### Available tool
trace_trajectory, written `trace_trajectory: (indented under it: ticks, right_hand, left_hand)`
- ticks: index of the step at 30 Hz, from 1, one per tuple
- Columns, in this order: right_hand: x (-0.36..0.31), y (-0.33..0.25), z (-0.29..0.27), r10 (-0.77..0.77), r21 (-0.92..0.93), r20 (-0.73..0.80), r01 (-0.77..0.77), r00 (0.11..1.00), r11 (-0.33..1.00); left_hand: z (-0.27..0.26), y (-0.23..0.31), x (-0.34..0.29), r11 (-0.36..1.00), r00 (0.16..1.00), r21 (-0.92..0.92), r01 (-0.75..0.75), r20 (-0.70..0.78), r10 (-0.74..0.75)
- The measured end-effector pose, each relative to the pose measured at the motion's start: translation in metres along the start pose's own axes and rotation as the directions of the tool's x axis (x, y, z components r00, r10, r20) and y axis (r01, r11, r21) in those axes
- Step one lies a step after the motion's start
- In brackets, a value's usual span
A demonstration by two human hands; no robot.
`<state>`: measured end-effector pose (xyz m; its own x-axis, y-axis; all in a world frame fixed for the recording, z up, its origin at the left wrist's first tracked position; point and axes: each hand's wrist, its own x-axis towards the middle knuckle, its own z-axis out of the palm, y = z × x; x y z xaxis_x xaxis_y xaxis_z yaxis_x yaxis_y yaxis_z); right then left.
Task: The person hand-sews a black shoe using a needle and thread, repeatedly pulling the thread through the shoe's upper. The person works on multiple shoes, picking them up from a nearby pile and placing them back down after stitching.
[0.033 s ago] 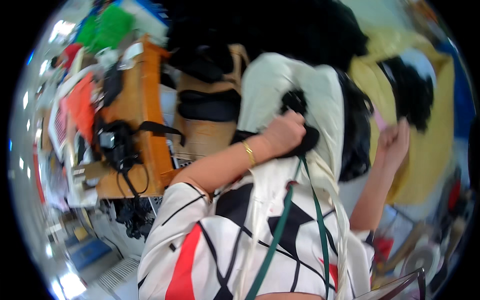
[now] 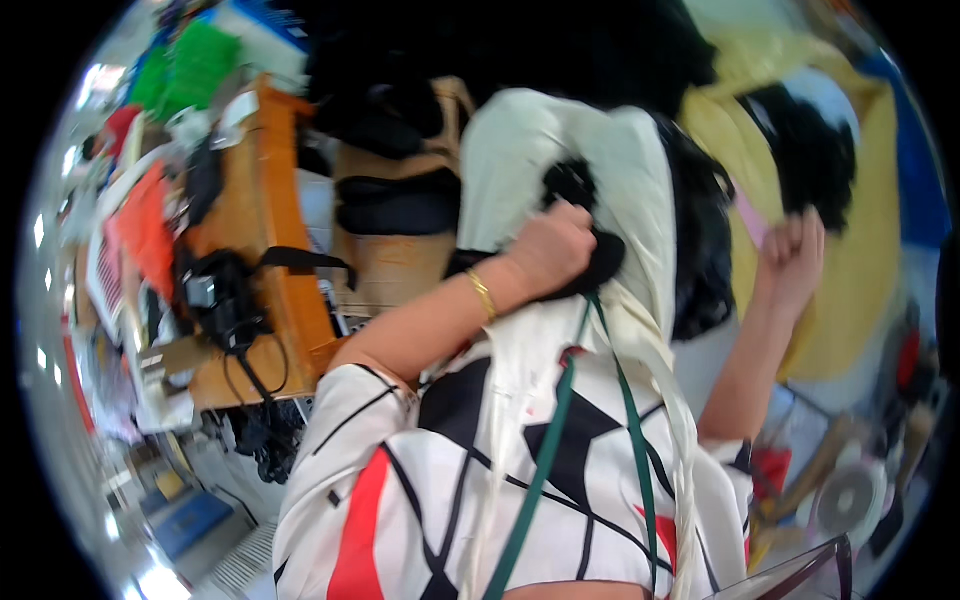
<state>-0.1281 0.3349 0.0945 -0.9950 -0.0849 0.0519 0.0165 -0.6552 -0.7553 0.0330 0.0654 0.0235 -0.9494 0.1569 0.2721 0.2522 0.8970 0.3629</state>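
My left hand [image 2: 548, 248], with a gold bangle [image 2: 482, 295] on its wrist, is raised and closed on a wad of black cloth [image 2: 600, 262] pressed against a cream garment [image 2: 520, 160]. My right hand [image 2: 795, 262] is lifted further right, its fingers curled at the end of a pink strip [image 2: 750, 220], beside black fuzzy fabric [image 2: 700, 240]. Below both arms lies a white blouse with black and red shapes [image 2: 480, 480], crossed by green straps [image 2: 545, 460].
A wooden bench [image 2: 270, 230] at the left carries a black strap and cables [image 2: 225, 300], orange sheets and green items. Yellow cloth [image 2: 860, 270] and more black fabric [image 2: 810, 150] hang at the right. A small fan [image 2: 850, 500] sits at the lower right, and a blue box [image 2: 185, 520] on the floor.
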Motion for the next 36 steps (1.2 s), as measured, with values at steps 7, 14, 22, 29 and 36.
trace_trajectory:
  ticks: [7,14,22,29,36]
  right_hand:
    - [-0.014,0.019,0.006,-0.008,-0.894,0.440,0.436,0.898,-0.106]
    - [-0.103,0.075,0.050,0.764,-0.793,0.292,0.593,0.575,-0.142]
    - [-0.109,0.084,0.022,0.779,-0.810,0.296,0.577,0.553,-0.102]
    - [-0.085,0.034,-0.009,0.774,-0.889,0.337,0.451,0.536,0.075]
    - [-0.091,0.036,0.006,0.626,-0.940,0.325,0.174,0.709,0.292]
  left_hand:
    - [0.014,-0.011,0.006,0.856,0.945,-0.404,0.323,0.179,-0.272]
    - [0.038,-0.030,-0.003,0.827,0.967,-0.502,0.252,0.160,-0.197]
    - [0.050,-0.031,-0.012,0.809,0.930,-0.459,0.367,0.176,-0.323]
    - [0.052,-0.036,-0.009,0.644,0.912,-0.651,0.401,0.216,-0.350]
    - [0.043,-0.032,-0.010,0.464,0.781,-0.638,0.614,0.406,-0.475]
